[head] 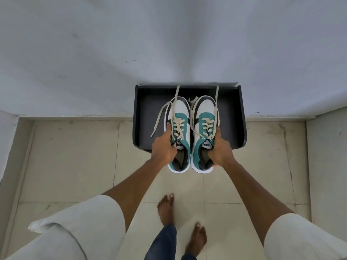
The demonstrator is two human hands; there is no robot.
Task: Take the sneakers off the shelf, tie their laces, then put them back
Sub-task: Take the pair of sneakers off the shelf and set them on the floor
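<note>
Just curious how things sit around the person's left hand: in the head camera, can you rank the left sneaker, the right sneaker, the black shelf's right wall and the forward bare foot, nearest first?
1. Left sneaker: gripped by the left hand.
2. Right sneaker: right beside it.
3. Forward bare foot: below, on the floor.
4. Shelf's right wall: far right.

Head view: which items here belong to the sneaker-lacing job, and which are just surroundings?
Job:
left sneaker, gripped by left hand
right sneaker, gripped by right hand
loose laces, untied
black shelf

Surroundings:
tiled floor
grey wall
bare feet
</note>
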